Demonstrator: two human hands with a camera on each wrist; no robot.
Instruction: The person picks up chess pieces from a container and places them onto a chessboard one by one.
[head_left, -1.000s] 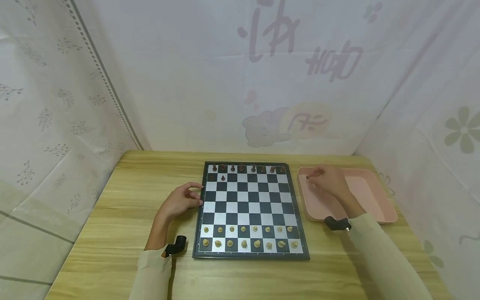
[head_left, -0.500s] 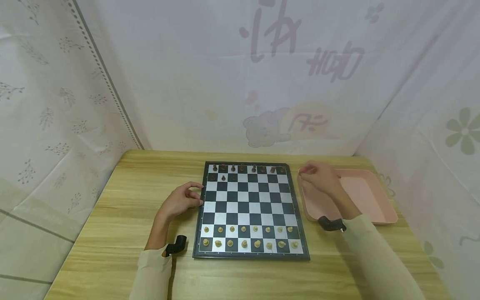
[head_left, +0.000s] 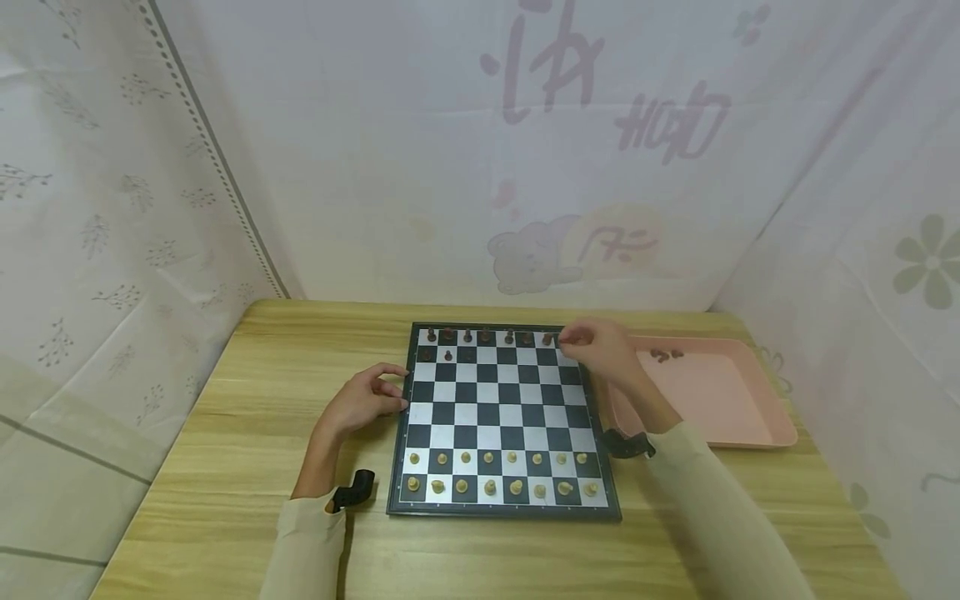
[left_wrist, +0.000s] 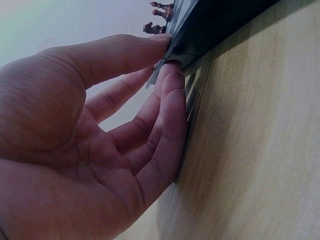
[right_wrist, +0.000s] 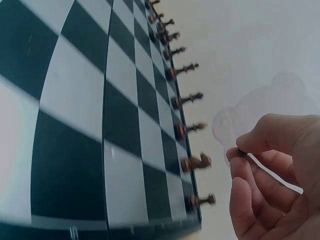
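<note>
A black-and-white chessboard (head_left: 487, 392) lies on the table. My left hand (head_left: 362, 406) rests at its left edge; in the left wrist view the thumb and fingertips touch the board's side. My right hand (head_left: 603, 354) is over the board's far right corner, pinching a small dark chess piece (right_wrist: 242, 152) between thumb and forefinger, mostly hidden by the fingertips. Reddish-brown chess pieces (head_left: 485, 336) line the far row, and a few pawns (head_left: 448, 356) stand in front on the left. Cream chess pieces (head_left: 490, 487) fill the two near rows.
To the right of the board sits a pink tray (head_left: 738, 417) with several loose brown chess pieces (head_left: 663, 354) at its far side. The wooden table (head_left: 285, 358) is bordered by hanging patterned cloth (head_left: 420, 167) at the back and sides.
My right hand has moved left from the pink tray to the board's far right corner with the chess piece, uncovering the loose pieces in the tray. My left hand has stayed put.
</note>
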